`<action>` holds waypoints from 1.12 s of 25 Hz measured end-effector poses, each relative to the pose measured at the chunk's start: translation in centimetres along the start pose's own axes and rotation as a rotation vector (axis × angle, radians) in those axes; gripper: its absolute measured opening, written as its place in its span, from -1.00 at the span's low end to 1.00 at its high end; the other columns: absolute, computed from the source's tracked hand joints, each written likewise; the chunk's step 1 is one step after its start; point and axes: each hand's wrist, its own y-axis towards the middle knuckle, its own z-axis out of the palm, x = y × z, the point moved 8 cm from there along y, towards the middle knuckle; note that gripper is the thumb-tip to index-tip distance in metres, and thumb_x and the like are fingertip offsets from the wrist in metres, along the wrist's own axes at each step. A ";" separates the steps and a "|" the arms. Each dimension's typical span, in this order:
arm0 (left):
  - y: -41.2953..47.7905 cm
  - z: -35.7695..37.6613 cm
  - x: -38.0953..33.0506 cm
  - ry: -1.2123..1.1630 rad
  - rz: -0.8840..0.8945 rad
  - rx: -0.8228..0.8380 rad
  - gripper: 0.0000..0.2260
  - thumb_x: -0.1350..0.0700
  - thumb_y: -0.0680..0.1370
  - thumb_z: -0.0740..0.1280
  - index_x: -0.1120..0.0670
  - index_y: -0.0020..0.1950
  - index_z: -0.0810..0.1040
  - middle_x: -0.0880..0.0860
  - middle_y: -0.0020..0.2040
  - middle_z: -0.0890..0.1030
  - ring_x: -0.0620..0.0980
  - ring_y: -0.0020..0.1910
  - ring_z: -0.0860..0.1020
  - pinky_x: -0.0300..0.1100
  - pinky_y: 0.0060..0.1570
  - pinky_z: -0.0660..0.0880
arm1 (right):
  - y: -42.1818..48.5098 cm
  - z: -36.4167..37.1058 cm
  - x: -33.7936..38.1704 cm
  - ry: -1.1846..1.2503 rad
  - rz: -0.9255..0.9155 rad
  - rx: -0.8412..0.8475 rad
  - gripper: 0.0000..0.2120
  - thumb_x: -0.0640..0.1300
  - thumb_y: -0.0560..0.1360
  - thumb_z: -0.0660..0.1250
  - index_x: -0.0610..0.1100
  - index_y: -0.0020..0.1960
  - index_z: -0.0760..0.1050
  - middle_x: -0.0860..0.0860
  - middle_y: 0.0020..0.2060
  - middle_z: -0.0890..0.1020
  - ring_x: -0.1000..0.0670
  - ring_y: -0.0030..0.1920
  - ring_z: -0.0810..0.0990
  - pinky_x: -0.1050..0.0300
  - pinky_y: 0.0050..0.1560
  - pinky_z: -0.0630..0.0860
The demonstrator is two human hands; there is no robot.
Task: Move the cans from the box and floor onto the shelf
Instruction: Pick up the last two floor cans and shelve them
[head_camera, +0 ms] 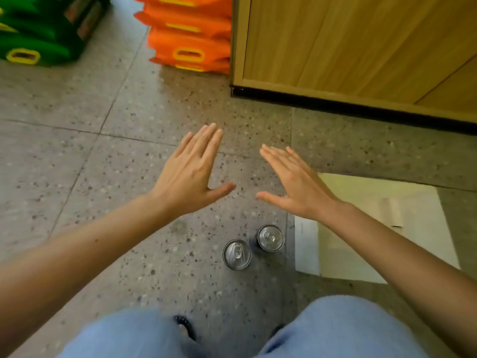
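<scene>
Two silver-topped cans stand upright on the speckled floor, one can (237, 254) to the left and the other can (270, 238) just beside the white box (376, 228). The box lies open at the right; no cans show inside its visible part. My left hand (192, 174) and my right hand (294, 183) hover flat above the floor, beyond the cans, fingers extended, thumbs pointing toward each other, holding nothing. A wooden shelf unit (361, 47) rises at the upper right; only its side panel shows.
Stacked orange bags (189, 34) lean against the wooden unit's left side. Green bags (38, 29) sit at the upper left. My knees in blue jeans (343, 329) fill the bottom, with a dark shoe (184, 328) between them.
</scene>
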 end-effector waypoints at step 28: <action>0.4 -21.4 -2.0 -0.919 -0.175 -0.038 -0.48 0.05 0.22 0.57 0.08 0.13 0.52 -0.05 -0.02 0.64 -0.13 -0.04 0.62 -0.20 0.01 0.58 | -0.7 -25.0 4.2 0.566 0.300 -0.140 -0.38 -0.08 0.15 0.58 -0.05 0.15 0.42 0.11 0.00 0.52 0.09 0.05 0.50 0.25 0.04 0.43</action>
